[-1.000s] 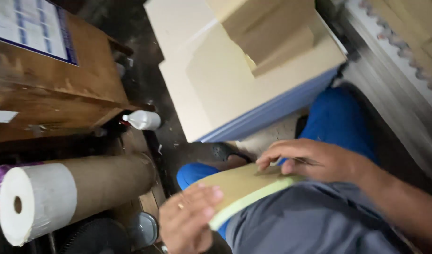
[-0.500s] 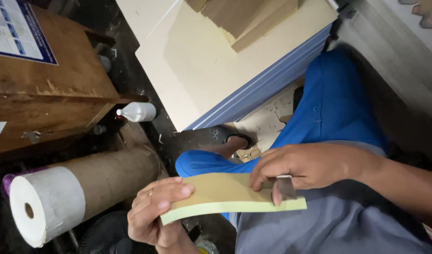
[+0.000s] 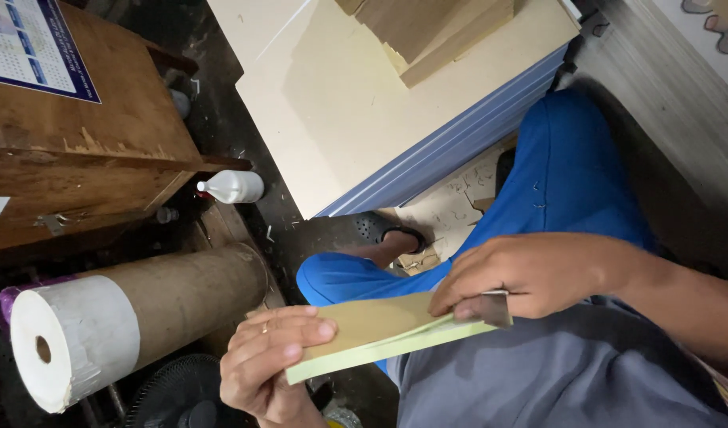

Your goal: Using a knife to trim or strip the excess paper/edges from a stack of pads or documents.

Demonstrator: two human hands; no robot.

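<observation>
— Step in hand? State of the grips?
— Mid-step on a thin pale-green board strip (image 3: 380,345), carried over the lap, above the blue trouser leg (image 3: 570,174), not on any desk. Left hand (image 3: 269,361) closed on the near end, thumb beneath, fingers curled over the top face. Right hand (image 3: 530,273) pinching a small flat metal blade (image 3: 491,309) against the far end, where a top layer appears to lift off the strip. Judged: splitting or scraping a layer, barely begun.
— Next move?
— Likely calls for a firm left hold and the blade kept flat along the seam; fingertips close to the edge, some risk of a slip.
— Surroundings?
— Large cream sheets (image 3: 364,119) stacked ahead on a blue-edged base. Wooden cabinet (image 3: 86,158) at left, white bottle (image 3: 233,186) by its corner. Brown paper roll (image 3: 134,317) just beside the left hand, crowding that elbow. Fan guard (image 3: 173,396) below. Sandalled foot (image 3: 387,234) on the dark floor.
</observation>
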